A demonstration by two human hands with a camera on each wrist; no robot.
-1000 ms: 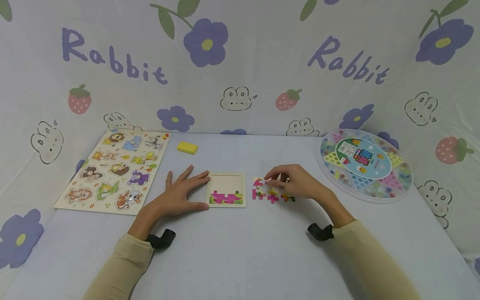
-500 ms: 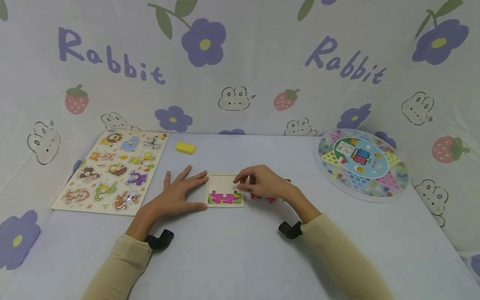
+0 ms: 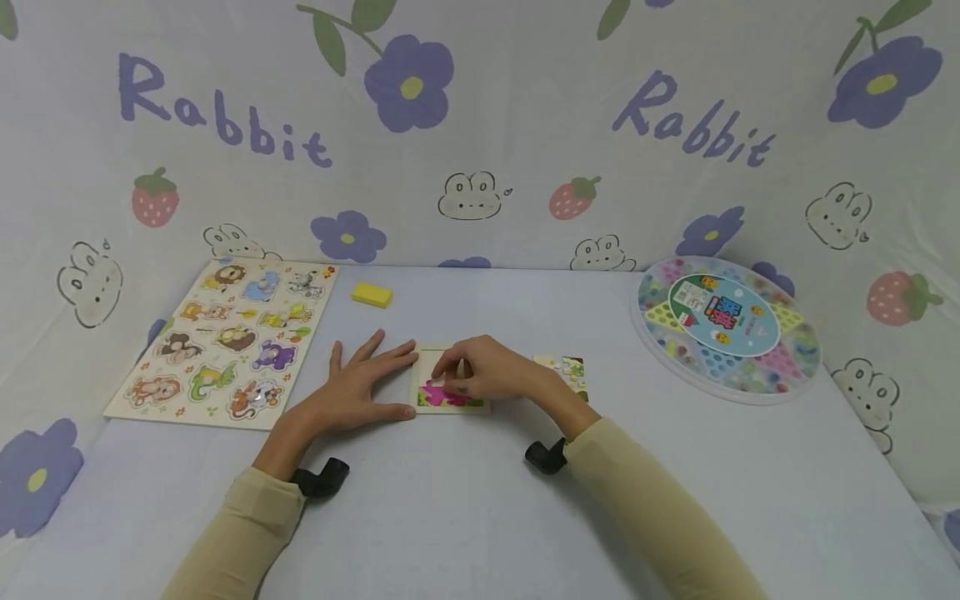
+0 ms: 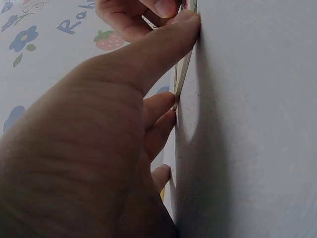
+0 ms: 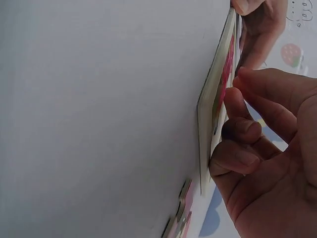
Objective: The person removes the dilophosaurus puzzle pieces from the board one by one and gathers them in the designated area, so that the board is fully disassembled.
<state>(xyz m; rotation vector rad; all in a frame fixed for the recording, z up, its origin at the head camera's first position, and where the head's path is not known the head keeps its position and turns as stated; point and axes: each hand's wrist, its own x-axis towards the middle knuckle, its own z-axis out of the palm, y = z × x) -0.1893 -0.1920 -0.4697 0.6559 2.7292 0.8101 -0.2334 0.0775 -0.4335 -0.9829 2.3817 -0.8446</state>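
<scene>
In the head view, a small wooden puzzle tray (image 3: 452, 412) lies at the table's middle, with pink and green pieces (image 3: 453, 400) along its near side. My left hand (image 3: 358, 392) is spread flat, thumb and fingertips touching the tray's left edge; the left wrist view shows this thumb (image 4: 173, 37) against the tray (image 4: 183, 77). Over the tray, my right hand (image 3: 487, 368) pinches a small piece, mostly hidden by the fingertips. The right wrist view has its thumb and index finger (image 5: 255, 79) together just above the tray (image 5: 204, 134).
Loose pieces (image 3: 573, 368) lie right of the tray, partly behind my right wrist. An animal puzzle board (image 3: 168, 350) is at the left, a yellow block (image 3: 372, 294) behind the tray. At the back right a round bead case (image 3: 723, 321) leans near the patterned cloth.
My right hand has moved left from the loose pieces to above the tray, its fingertips now lower over the pink pieces. The left hand has stayed at the tray's edge.
</scene>
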